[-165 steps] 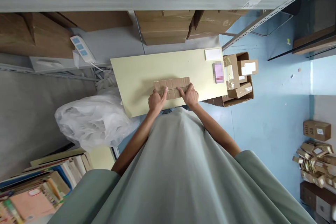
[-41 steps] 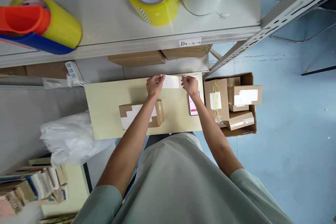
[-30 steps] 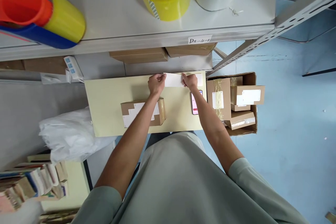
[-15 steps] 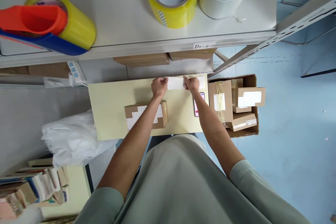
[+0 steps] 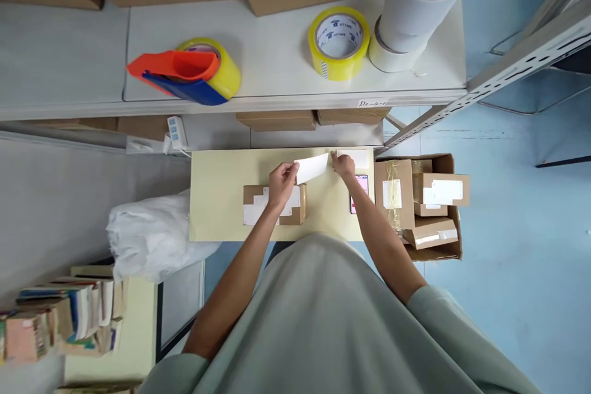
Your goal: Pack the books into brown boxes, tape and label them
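Note:
My left hand (image 5: 282, 184) pinches the left end of a blank white paper slip (image 5: 312, 167), which is raised and tilted above the pale yellow table (image 5: 212, 172). At the slip's other end, my right hand (image 5: 343, 165) has its fingers closed; a small gap shows between them and the slip, and what they hold, if anything, is too small to make out. Another white slip (image 5: 359, 158) lies flat beside my right hand. Below my left hand sits a cardboard box (image 5: 286, 220) with white labels, partly covered by my forearm. A phone (image 5: 362, 184) with a lit screen lies by my right wrist.
An open carton (image 5: 457, 231) of small boxes stands right of the table. The grey shelf (image 5: 277, 83) above carries a tape dispenser (image 5: 184, 71), a yellow tape roll (image 5: 339, 43) and stacked white rolls (image 5: 410, 18). A white plastic bag (image 5: 148, 234) and books (image 5: 83, 308) are at left.
The white slip in my left hand has come up off the table and towards me, apart from the slip that stays at right. My view has shifted, showing more of the shelf.

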{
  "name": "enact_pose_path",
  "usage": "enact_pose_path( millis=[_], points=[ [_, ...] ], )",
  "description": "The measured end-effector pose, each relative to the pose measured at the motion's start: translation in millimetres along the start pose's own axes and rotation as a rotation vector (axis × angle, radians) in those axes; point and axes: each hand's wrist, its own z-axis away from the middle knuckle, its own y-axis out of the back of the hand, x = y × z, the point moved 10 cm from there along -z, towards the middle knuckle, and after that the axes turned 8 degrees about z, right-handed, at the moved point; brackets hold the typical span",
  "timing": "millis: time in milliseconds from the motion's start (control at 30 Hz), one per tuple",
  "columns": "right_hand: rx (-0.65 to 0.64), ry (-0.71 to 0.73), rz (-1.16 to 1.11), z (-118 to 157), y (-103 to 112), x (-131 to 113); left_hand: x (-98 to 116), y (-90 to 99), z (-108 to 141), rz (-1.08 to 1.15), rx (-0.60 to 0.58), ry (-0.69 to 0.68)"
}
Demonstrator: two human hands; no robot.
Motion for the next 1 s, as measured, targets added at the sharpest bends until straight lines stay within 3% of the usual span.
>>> enact_pose_path(
  millis=[167, 233, 300, 533, 667, 767, 833, 933, 1000],
  points=[
    [-0.280, -0.165, -0.559, 112, -51, 26, -6, 23.7, 80, -0.032, -0.014, -0.046],
    [-0.396, -0.243, -0.728, 158, -64, 37, -1, 21.4, 107, -0.081, -0.074, -0.110],
    [-0.443, -0.283, -0.839, 191, -62, 44, 8, 12.5, 129, -0.136, -0.162, -0.215],
    [-0.551, -0.213, -0.905, 233, -34, 37, 31, -25.2, 180, -0.351, -0.396, -0.530],
    [-0.496, -0.064, -0.865, 238, -18, 18, 41, -23.8, 194, -0.402, -0.349, -0.628],
    [-0.363, 0.047, -0.814, 238, 3, 3, 44, 0.0, 190, -0.341, -0.162, -0.545],
    [-0.271, 0.113, -0.756, 240, 18, -5, 32, 17.1, 182, -0.210, -0.074, -0.354],
    [-0.206, 0.202, -0.672, 247, 37, -19, 3, 24.1, 176, 0.065, -0.099, 0.005],
    [-0.210, 0.247, -0.640, 254, 45, -27, 0, 25.7, 178, 0.176, -0.112, 0.124]
  ],
)
